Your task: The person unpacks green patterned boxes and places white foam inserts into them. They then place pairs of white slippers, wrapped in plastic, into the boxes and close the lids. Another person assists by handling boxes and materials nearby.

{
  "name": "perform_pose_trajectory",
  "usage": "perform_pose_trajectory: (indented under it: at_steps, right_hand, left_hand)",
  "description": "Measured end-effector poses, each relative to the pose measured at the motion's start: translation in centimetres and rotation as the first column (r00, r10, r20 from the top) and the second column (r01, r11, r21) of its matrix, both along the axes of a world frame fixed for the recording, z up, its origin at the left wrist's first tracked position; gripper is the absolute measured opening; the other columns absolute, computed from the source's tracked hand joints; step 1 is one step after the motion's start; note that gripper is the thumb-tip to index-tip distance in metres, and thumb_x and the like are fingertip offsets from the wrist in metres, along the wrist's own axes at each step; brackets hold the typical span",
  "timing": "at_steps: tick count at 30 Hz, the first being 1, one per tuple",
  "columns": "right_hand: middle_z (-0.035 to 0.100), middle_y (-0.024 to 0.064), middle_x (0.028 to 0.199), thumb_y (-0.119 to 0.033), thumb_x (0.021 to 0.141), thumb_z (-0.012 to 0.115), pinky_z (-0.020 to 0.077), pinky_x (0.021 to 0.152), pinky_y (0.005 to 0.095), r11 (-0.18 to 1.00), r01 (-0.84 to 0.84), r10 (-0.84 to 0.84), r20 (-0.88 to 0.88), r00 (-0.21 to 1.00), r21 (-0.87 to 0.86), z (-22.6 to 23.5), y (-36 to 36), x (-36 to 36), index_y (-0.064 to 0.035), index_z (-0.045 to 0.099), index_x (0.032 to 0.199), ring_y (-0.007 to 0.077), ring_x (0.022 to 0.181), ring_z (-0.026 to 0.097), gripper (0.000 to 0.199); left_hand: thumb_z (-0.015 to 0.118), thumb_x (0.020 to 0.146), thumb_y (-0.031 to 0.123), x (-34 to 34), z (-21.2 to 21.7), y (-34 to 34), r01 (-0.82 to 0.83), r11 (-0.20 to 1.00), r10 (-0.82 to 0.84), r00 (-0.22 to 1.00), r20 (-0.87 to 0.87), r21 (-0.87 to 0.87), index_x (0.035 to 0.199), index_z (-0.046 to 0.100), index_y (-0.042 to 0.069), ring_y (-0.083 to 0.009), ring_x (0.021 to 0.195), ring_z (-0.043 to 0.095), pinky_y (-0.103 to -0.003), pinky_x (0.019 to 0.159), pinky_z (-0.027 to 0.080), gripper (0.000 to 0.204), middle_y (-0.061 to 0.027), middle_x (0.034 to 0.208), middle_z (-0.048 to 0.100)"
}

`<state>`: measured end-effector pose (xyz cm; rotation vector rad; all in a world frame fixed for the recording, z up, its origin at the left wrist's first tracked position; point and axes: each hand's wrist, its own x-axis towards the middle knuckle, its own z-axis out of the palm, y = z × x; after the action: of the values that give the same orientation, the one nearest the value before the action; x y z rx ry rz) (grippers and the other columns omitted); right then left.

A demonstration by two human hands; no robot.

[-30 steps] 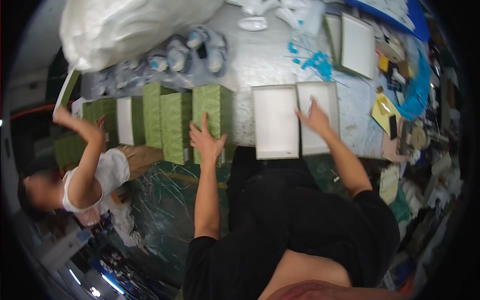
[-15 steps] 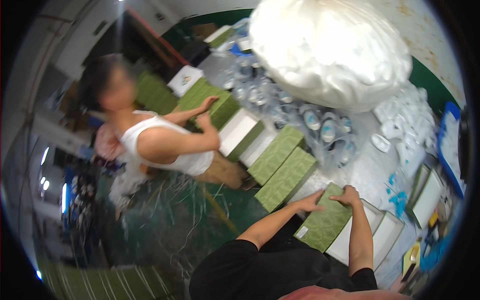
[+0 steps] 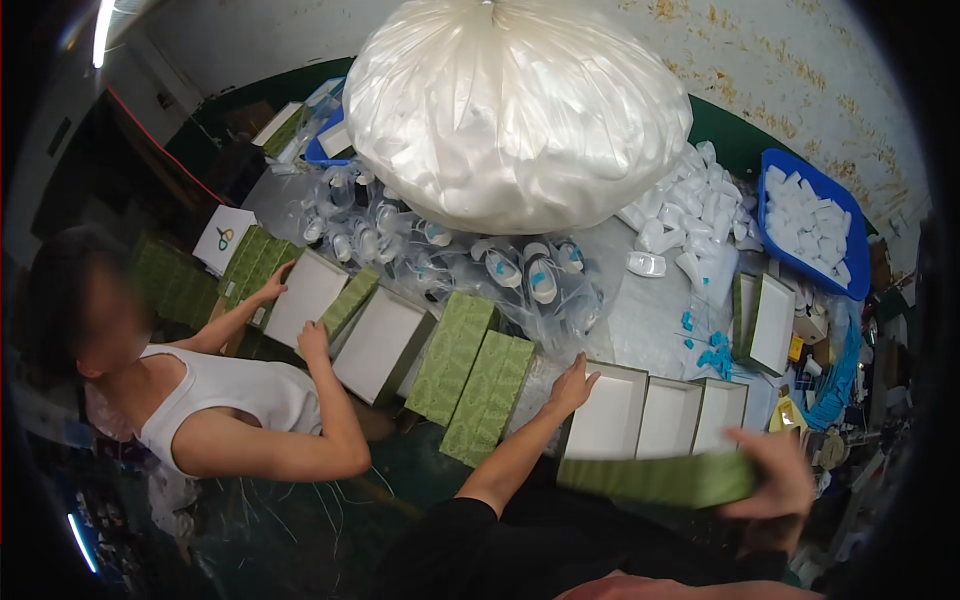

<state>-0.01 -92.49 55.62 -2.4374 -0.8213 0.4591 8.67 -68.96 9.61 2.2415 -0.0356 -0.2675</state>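
Here a green lid (image 3: 655, 478), blurred with motion, is gripped at its right end by the right hand (image 3: 770, 482) and held level just in front of a row of three open white boxes (image 3: 655, 418) on the worktop (image 3: 650, 310), apparently so that it can be matched to one of them. The left hand (image 3: 572, 385) is laid open, grasping nothing, against the left wall of the nearest box, probably to steady it. Just left of that hand, two more green lids (image 3: 470, 375) lie side by side, patterned face up. Farther left, another person's hands (image 3: 295, 315) rest on the rims of two further open boxes. Behind all this, bagged small parts (image 3: 520, 270) are spread beneath a large white sack (image 3: 515, 110), and a blue tray (image 3: 812, 222) of white pieces is set at the far right.
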Motion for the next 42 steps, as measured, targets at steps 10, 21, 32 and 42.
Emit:
perform_pose_trajectory:
  at_steps: [10,21,32,42]
  right_hand:
    - [0.065,0.0129,0.122,-0.014,0.067,0.088,0.0462,0.099,0.0407,0.925,-0.200,-0.291,0.942,0.169,0.322,7.9,10.2,33.5,-0.0070,0.060,0.127,0.0319,0.113,0.061,0.067]
    - [0.069,0.0162,0.110,-0.043,0.089,0.071,0.0480,0.099,0.0433,0.947,-0.295,0.303,-0.046,0.952,0.128,-18.6,21.4,18.6,-0.0036,0.067,0.112,0.0325,0.108,0.065,0.046]
    - [0.061,0.0224,0.113,-0.068,0.054,0.085,0.0405,0.096,0.0499,0.969,-0.086,0.086,-0.012,0.996,-0.233,-38.2,21.0,10.9,-0.0006,0.055,0.109,0.0393,0.109,0.058,0.093]
    - [0.070,0.0166,0.087,-0.026,0.076,0.083,0.0577,0.070,0.0409,0.939,-0.284,0.318,-0.180,0.931,0.194,-10.8,14.7,0.6,-0.0051,0.056,0.125,0.0366,0.080,0.070,0.059]
  left_hand:
    - [0.080,0.072,0.029,-9.1,9.5,11.8,-0.169,0.764,0.126,0.986,0.113,0.623,0.160,0.019,0.018,-0.0539,0.146,0.011,-0.068,0.115,0.012,0.107,-0.0355,0.158,0.013]
    - [0.092,0.059,0.010,-11.3,2.7,18.3,-0.300,0.479,0.125,0.954,-0.274,-0.825,0.160,0.019,0.020,-0.0348,0.151,0.020,-0.049,0.120,0.023,0.124,-0.0185,0.163,0.019]
    - [0.046,0.105,0.043,-6.4,-0.9,16.3,-0.166,0.518,0.073,0.986,-0.150,-0.839,0.156,0.029,0.007,-0.0269,0.147,0.030,-0.038,0.119,0.024,0.065,-0.0147,0.159,0.032]
    - [0.049,0.099,0.053,0.4,-2.6,13.8,-0.129,0.991,0.104,0.913,-0.394,-0.039,0.153,0.032,0.006,-0.0415,0.137,0.044,-0.045,0.113,0.036,0.073,-0.0279,0.144,0.049]
